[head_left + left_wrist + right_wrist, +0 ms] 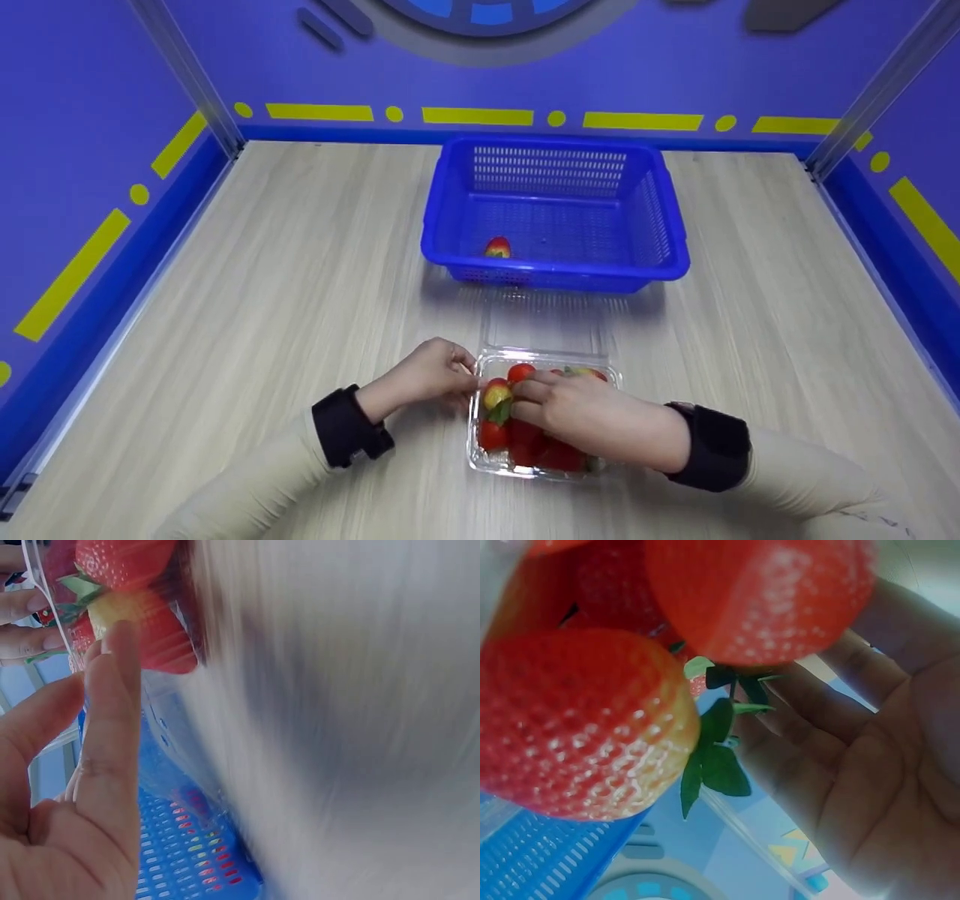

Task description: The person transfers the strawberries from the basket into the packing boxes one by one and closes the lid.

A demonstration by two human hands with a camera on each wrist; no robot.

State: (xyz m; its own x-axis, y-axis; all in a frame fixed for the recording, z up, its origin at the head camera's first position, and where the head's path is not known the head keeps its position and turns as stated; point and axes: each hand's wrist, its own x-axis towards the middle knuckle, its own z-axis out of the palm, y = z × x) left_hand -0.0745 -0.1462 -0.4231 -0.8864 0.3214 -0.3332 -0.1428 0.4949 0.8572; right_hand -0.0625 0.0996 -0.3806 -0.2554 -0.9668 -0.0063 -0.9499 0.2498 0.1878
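A clear plastic box [474,450] with a pile of strawberries [494,435] stands at the front middle in the head view. Along its left side, my left hand [433,373] touches the wall with extended fingertips. My left wrist view has the fingers [124,652] against the side, beside a red and yellow strawberry [161,630]. From the right, my right hand [570,409] reaches over the pile, fingers pointing down among the fruit. In my right wrist view, its fingertips go behind two large strawberries [585,727]; whether they grip one I cannot tell.
Behind the box stands a blue perforated basket [555,266] with a strawberry [498,247] near its front wall. The box's transparent lid [544,326] lies folded back toward the basket. Blue panels [645,82] border the wooden table [322,247] at the back and sides.
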